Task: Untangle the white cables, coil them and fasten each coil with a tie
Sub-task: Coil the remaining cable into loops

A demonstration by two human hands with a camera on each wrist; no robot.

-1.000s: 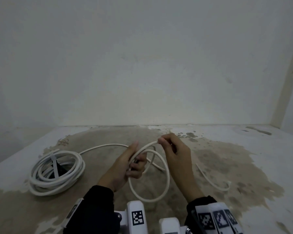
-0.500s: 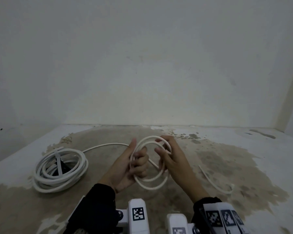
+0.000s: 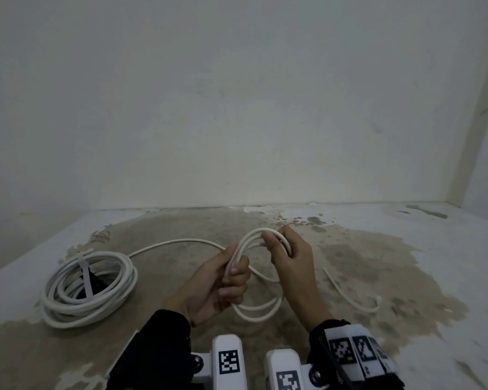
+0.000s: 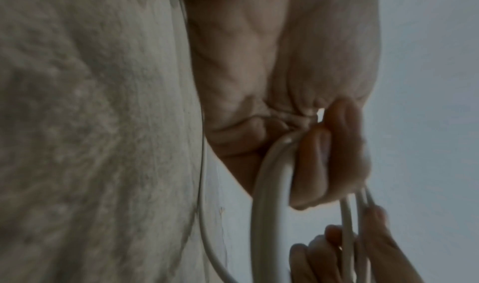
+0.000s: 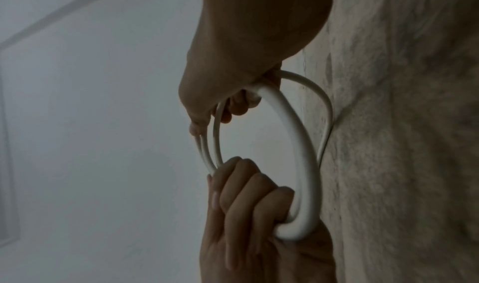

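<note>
We held a small coil (image 3: 261, 273) of white cable above the stained counter (image 3: 406, 277), our left hand (image 3: 217, 285) curled round its near side and our right hand (image 3: 290, 263) pinching its top strands. The right wrist view showed three loops passing under the left fingers (image 5: 249, 195), hidden from the head camera. A tied coil (image 3: 88, 288) lay to the left near the counter's edge; a loose end (image 3: 350, 298) trailed right.
</note>
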